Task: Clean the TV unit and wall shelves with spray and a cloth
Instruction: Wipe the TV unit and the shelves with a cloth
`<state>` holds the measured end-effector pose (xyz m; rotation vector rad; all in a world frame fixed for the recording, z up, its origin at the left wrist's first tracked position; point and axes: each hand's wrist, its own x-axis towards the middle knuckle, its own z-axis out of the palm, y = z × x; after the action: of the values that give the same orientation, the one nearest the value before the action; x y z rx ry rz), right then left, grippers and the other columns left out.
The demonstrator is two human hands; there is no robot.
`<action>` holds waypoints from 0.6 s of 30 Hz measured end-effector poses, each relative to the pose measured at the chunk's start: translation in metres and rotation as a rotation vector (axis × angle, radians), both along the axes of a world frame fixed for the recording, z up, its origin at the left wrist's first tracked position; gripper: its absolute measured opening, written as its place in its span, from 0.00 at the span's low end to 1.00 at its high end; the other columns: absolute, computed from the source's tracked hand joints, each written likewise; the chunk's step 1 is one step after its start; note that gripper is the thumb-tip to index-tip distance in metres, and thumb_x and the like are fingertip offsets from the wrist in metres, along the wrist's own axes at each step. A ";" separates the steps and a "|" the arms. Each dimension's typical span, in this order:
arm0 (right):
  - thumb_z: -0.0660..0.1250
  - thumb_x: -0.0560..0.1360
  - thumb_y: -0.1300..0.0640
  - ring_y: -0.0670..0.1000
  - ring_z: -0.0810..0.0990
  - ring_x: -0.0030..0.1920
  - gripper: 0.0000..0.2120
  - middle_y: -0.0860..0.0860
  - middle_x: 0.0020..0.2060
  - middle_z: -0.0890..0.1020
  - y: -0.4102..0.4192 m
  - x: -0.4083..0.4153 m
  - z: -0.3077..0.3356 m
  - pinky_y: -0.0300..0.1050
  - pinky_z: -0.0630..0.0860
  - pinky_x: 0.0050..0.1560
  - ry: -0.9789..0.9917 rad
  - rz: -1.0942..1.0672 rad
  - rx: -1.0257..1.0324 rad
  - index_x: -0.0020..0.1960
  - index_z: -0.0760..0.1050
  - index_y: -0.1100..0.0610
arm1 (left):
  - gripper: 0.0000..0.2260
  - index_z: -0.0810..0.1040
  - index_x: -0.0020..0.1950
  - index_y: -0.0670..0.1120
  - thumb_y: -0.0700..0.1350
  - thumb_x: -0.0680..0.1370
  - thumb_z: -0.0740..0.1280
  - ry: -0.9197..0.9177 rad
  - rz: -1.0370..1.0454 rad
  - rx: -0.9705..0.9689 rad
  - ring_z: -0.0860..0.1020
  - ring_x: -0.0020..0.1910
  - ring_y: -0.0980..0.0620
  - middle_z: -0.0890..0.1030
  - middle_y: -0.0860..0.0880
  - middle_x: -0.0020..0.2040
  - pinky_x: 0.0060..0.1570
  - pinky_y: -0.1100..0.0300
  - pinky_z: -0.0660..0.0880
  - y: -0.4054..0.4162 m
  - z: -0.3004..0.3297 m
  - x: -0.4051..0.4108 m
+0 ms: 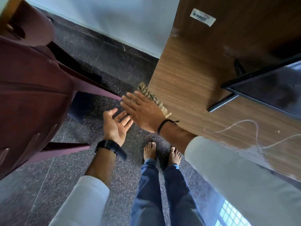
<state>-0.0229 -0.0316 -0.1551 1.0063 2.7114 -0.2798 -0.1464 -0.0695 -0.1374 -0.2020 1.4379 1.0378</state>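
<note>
Both hands hold nothing: the left hand [116, 126] lies palm-up with relaxed fingers, the right hand [141, 111] flat. A striped cloth [151, 97] is half hidden behind the right hand at the TV unit [187, 82] edge. The TV [268, 85] is cut off at the frame's right.

Two hands, two bare feet, one chair [32, 95], one wooden unit [187, 79] (one sticker [203, 17]), one television [268, 85].

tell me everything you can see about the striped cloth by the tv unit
The striped cloth is a woven-looking piece with tan and dark stripes, crumpled into a narrow strip. It lies along the left edge of the wooden TV unit, partly overhanging it. The right hand hovers over it with straight fingers, covering its middle; whether they touch cannot be told.
</note>
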 end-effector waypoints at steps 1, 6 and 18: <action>0.48 0.80 0.55 0.57 0.53 0.77 0.26 0.54 0.76 0.58 -0.004 0.006 0.001 0.51 0.40 0.74 0.011 -0.013 0.010 0.77 0.54 0.56 | 0.18 0.66 0.67 0.45 0.50 0.79 0.53 0.009 -0.024 -0.008 0.75 0.59 0.42 0.74 0.42 0.59 0.63 0.46 0.69 0.002 0.001 -0.001; 0.48 0.72 0.67 0.54 0.52 0.77 0.33 0.54 0.77 0.54 -0.034 0.047 0.006 0.49 0.44 0.75 0.064 -0.026 -0.005 0.78 0.51 0.56 | 0.18 0.64 0.70 0.47 0.49 0.81 0.52 0.107 -0.214 -0.012 0.75 0.59 0.45 0.74 0.44 0.62 0.62 0.48 0.70 0.012 0.005 0.010; 0.68 0.68 0.69 0.55 0.56 0.75 0.40 0.56 0.75 0.58 -0.113 0.127 0.011 0.51 0.51 0.74 0.058 -0.394 0.019 0.76 0.54 0.58 | 0.15 0.72 0.66 0.43 0.40 0.79 0.62 0.553 -0.700 0.145 0.75 0.57 0.54 0.77 0.49 0.58 0.48 0.69 0.70 0.006 -0.001 0.029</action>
<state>0.1045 -0.1442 -0.1444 1.5583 2.5477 -0.3558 -0.1174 -0.0638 -0.1388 0.7030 1.7240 0.6199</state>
